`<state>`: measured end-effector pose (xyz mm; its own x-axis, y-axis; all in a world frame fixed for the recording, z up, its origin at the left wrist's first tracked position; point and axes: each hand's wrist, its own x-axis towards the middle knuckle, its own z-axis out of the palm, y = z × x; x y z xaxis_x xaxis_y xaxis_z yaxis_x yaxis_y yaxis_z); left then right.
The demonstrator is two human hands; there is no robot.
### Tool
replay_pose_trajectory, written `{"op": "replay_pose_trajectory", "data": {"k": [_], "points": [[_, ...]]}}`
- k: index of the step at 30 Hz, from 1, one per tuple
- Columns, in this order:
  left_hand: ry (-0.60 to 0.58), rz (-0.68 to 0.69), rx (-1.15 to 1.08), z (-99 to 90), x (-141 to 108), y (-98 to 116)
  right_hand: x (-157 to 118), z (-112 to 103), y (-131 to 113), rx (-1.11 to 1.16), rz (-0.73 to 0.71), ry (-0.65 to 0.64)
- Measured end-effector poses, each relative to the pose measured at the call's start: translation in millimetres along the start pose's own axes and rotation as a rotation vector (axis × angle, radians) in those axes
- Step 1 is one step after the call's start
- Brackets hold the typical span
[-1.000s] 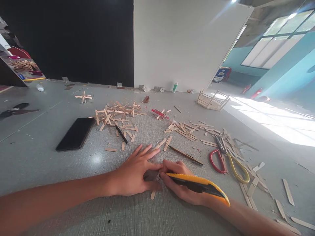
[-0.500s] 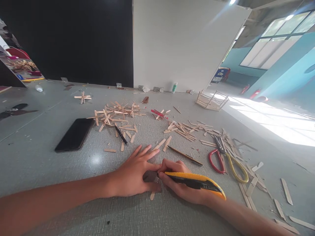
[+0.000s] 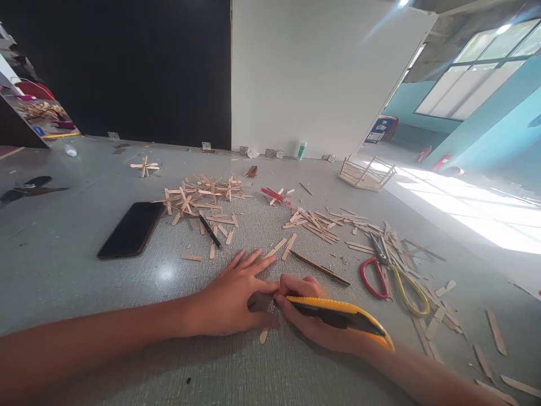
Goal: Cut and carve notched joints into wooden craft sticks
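Observation:
My left hand (image 3: 240,296) lies palm down on the grey table (image 3: 228,375) with its fingers spread. Its thumb and index finger rest over a wooden craft stick (image 3: 264,336), whose rounded end shows below the thumb. A small dark piece (image 3: 260,303) lies between that thumb and index finger. My right hand (image 3: 310,316) is closed around a yellow and black utility knife (image 3: 338,311), its handle slanting down to the right. The right fingertips meet the left index fingertip over the stick. The knife's blade tip cannot be made out.
A black phone (image 3: 132,230) lies at left, near piled craft sticks (image 3: 203,194). Beyond my hands are a black pen (image 3: 210,232) and a brown pencil-like tool (image 3: 319,267). Scissors (image 3: 384,256) with red and yellow handles lie right, among more sticks. A stick frame (image 3: 366,175) stands farther back.
The view has shifted slightly, so the table items appear a little farther right. Both hands keep nearly the same pose; the knife handle's rear end sits slightly lower and farther right.

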<state>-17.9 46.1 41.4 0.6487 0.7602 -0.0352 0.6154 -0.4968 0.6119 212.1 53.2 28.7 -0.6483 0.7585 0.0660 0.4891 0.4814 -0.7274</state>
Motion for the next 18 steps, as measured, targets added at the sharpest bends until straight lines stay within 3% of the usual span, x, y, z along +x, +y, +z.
{"op": "replay_pose_trajectory", "data": {"k": [9, 18], "points": [[0.012, -0.018, -0.013, -0.2, 0.2, 0.5, 2.6, -4.5, -9.9, 0.028, 0.025, 0.008], [0.006, -0.008, -0.002, 0.4, 1.6, -0.5, 0.9, -4.0, -3.8, 0.036, 0.012, -0.006]]}}
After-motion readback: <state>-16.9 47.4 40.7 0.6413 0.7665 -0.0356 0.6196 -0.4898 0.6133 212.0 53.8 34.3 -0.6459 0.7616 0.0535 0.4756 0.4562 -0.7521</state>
